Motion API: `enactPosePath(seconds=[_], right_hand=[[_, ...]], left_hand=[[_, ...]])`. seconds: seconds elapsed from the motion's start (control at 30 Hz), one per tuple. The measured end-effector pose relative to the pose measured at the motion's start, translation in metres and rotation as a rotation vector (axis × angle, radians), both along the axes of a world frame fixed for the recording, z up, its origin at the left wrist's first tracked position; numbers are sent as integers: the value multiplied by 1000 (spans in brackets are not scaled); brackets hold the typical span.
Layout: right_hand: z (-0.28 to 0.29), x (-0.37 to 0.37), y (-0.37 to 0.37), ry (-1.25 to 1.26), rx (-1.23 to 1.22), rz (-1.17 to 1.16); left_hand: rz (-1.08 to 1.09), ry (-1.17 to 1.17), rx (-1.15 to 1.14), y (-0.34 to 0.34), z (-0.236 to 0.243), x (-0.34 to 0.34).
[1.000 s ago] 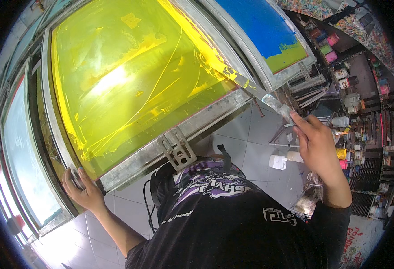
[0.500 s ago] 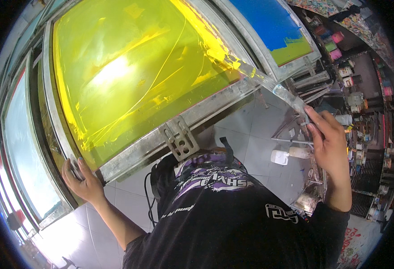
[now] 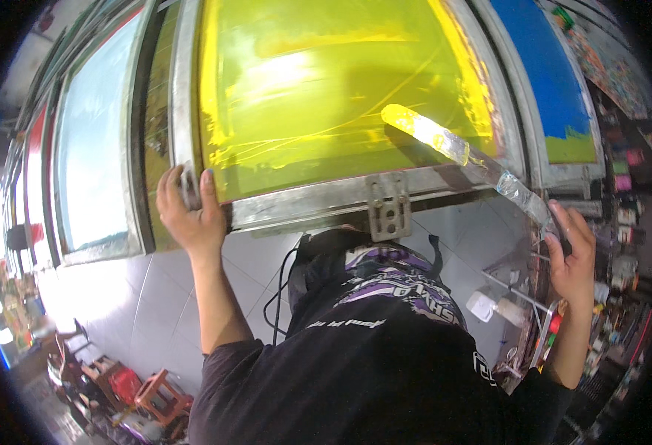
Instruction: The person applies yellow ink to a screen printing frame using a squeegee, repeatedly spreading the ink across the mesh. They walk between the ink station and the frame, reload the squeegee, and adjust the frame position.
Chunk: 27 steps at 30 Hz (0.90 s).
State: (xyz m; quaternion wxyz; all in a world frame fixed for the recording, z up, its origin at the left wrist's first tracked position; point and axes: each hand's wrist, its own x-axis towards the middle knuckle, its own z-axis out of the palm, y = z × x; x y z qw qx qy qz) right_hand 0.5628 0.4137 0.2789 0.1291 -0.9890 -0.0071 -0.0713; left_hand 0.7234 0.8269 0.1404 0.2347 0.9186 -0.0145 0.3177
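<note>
My left hand [image 3: 194, 220] is closed over the near left corner of a metal screen printing frame [image 3: 289, 205], thumb on its inner side and fingers outside. Yellow ink coats the mesh [image 3: 326, 96] inside that frame, thickest in streaks along the left and right sides. In my right hand [image 3: 574, 256], at the right, is the handle end of a long ink spatula [image 3: 519, 193]. Its rounded blade is smeared with yellow and hovers tilted above the near right part of the mesh, casting a shadow there. A slotted metal bracket [image 3: 390, 211] sits at the frame's near edge.
A frame with blue ink [image 3: 545, 67] adjoins on the right, and one with a pale screen [image 3: 96, 141] stands on the left. Ink containers [image 3: 623, 215] crowd shelves at the far right. A white jug [image 3: 482, 305] and a brown stool [image 3: 161, 397] are on the tiled floor.
The view has swung left, so the frames appear further right. The spatula's blade has come off the ink at the right side and now hangs over the mesh. My left hand keeps its corner hold.
</note>
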Motion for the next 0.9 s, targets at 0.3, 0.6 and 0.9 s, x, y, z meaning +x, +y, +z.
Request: enactPosePath(seconds=[0.3, 0.6, 0.9], right_hand=[[-9, 47, 5, 54, 151, 187], [-18, 106, 80, 181, 225, 424], [-55, 141, 77, 139, 367, 591]], left_hand=[[-4, 6, -52, 0, 1, -2], [8, 44, -61, 3, -2, -3], [-36, 46, -89, 1, 1, -3]])
